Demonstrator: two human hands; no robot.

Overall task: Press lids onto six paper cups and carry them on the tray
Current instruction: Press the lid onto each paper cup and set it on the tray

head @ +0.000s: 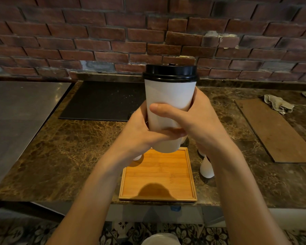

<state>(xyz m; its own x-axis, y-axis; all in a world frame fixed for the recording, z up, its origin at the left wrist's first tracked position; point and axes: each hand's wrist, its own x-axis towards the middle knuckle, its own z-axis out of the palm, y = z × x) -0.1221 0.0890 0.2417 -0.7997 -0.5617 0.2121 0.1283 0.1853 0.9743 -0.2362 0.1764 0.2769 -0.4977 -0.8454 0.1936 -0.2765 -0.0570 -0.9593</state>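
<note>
The lidded cup (pixel 170 106) hid the fingers of the left hand (pixel 140 133) and right hand (pixel 200 122). Forearms (pixel 99 177) covered most of the left cup (pixel 137 157) and right cups (pixel 206 167) on the desk (pixel 60 147), their number unclear.

Both forearms raised, converging at ctr. My L hand (pixel 140 133) and R hand (pixel 200 121) wrap the cup (pixel 170 96); R thumb across front.
</note>
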